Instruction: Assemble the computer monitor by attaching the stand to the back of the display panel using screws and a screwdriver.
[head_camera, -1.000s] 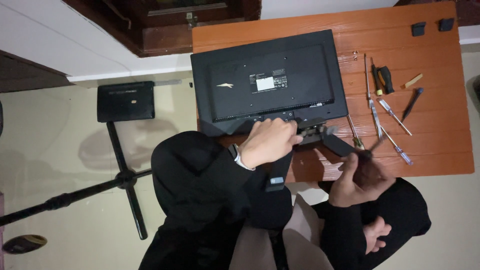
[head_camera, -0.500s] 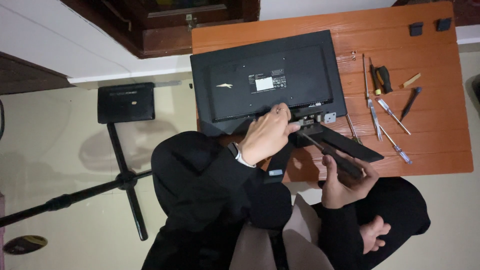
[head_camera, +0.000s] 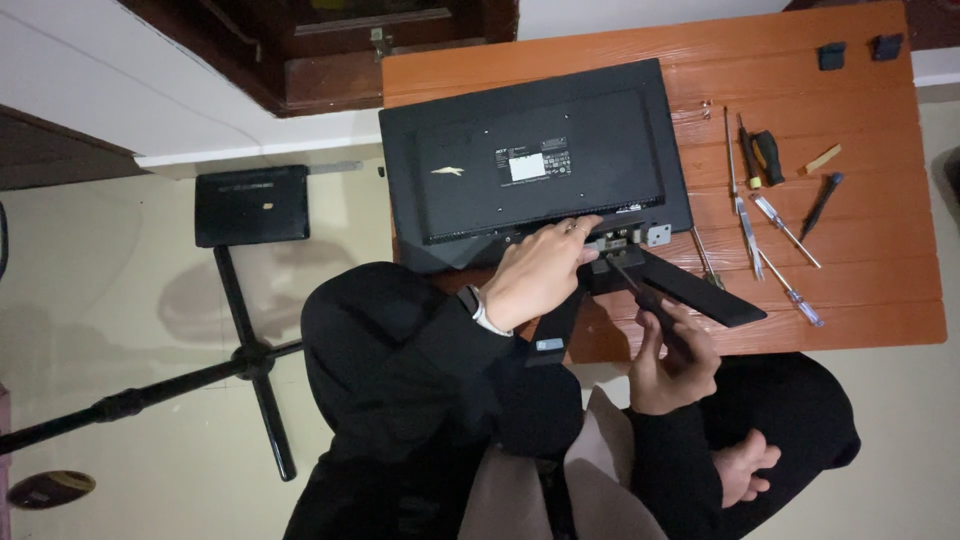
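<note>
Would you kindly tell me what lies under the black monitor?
The monitor lies face down on the orange wooden table, overhanging its left edge. Its screen side is hidden. The left hand rests on its lower edge.

Dim indoor light, soft shadows on the pale floor (head_camera: 150, 330), sharp focus, mild glare.

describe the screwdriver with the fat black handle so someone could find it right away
Start at the orange wooden table, right of the face-down monitor. Among the loose tools there, the black-handled screwdriver lies nearest the far edge. Its thick black grip with a yellow collar sets it apart from the slim, clear-handled screwdrivers beside it.
</note>
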